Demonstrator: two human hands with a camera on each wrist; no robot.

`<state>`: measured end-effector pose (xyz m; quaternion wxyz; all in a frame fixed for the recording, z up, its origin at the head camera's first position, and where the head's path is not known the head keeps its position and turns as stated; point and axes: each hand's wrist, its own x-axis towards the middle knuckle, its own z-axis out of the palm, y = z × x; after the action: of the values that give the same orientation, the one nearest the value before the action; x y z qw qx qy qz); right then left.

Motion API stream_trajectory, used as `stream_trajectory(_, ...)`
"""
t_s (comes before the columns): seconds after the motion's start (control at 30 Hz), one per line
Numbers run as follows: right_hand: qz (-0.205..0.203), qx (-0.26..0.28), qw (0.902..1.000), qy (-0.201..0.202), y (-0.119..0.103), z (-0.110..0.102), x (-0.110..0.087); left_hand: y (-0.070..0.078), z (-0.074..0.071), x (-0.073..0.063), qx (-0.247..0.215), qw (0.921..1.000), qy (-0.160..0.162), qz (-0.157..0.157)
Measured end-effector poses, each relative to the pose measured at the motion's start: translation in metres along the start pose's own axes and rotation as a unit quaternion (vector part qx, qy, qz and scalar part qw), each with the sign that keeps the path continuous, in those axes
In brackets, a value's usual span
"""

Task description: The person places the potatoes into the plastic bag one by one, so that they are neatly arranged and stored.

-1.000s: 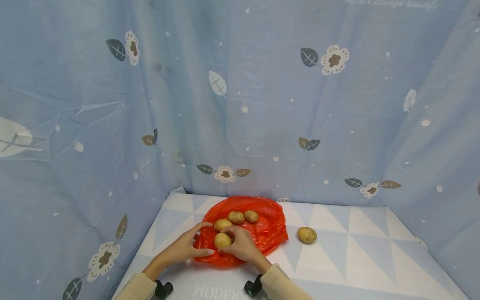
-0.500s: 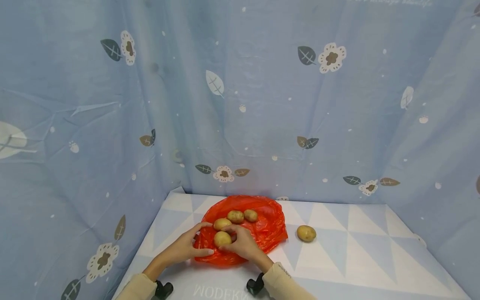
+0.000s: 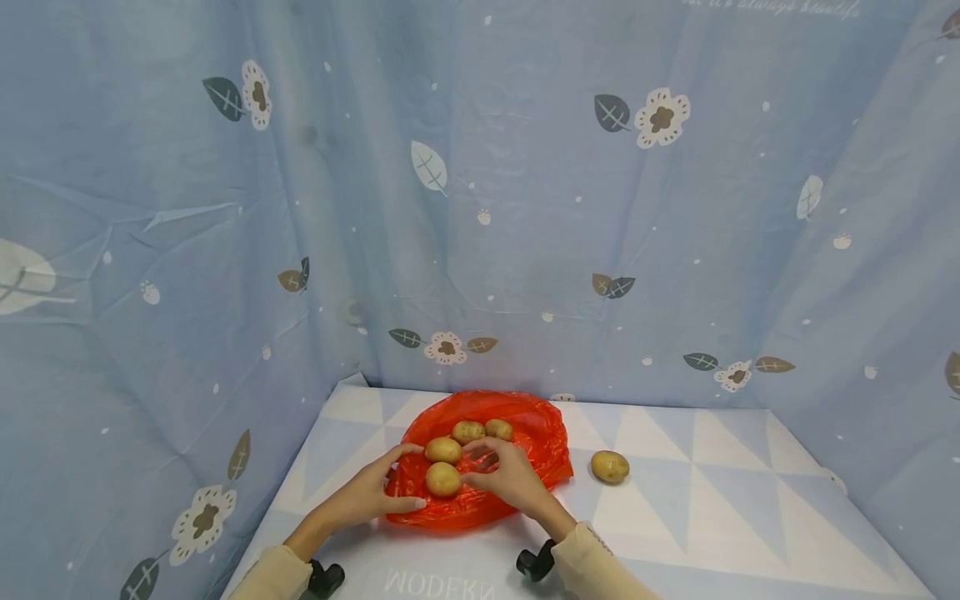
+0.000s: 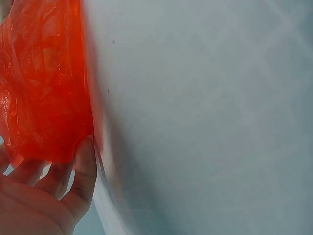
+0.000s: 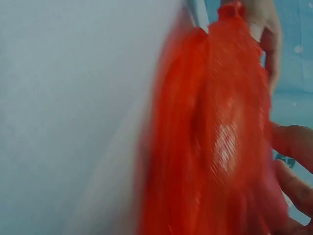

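Observation:
A red plastic bag (image 3: 525, 471) lies spread on the table, with several potatoes in its mouth. My left hand (image 3: 366, 493) touches the bag's left edge, thumb and index finger wide apart; in the left wrist view, the fingers (image 4: 84, 169) rest against the red plastic. My right hand (image 3: 510, 479) is over the bag's middle, thumb and fingers apart with nothing between them. The thumb tip is right beside the nearest potato (image 3: 443, 480). Just behind that one sits another potato (image 3: 443, 450). In the right wrist view, the blurred bag (image 5: 227, 147) hides the potatoes.
Farther back in the bag are two more potatoes, one brownish potato (image 3: 468, 432) and a smaller potato (image 3: 498, 429). A loose potato (image 3: 610, 467) lies on the patterned table (image 3: 720, 492) to the right. Blue floral curtains (image 3: 525, 250) stand behind and at the left.
My right hand has let go of the nearest potato and drawn off to the right. The potato stays in the bag. My left hand keeps its place at the bag's edge.

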<state>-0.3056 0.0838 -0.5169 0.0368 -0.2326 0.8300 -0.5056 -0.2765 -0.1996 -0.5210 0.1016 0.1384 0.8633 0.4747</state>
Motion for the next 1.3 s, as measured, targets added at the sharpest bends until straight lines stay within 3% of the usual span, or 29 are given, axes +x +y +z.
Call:
stream_trajectory(0.7,0.034,-0.004,0.9979,0.054,0.009,-0.058,-0.025,0.001,0.001,-0.001,0.008,0.9998,0.008,-0.014)
stream_trajectory(1.0,0.054,-0.014,0.9946,0.088,0.018,-0.077,-0.036,0.004,-0.001,-0.004,0.009,0.9999,0.009,-0.004)
stream_trajectory(1.3,0.074,-0.015,0.9891,0.126,0.024,-0.097,-0.049,0.003,0.0,-0.002,0.009,0.9998,0.008,-0.015)
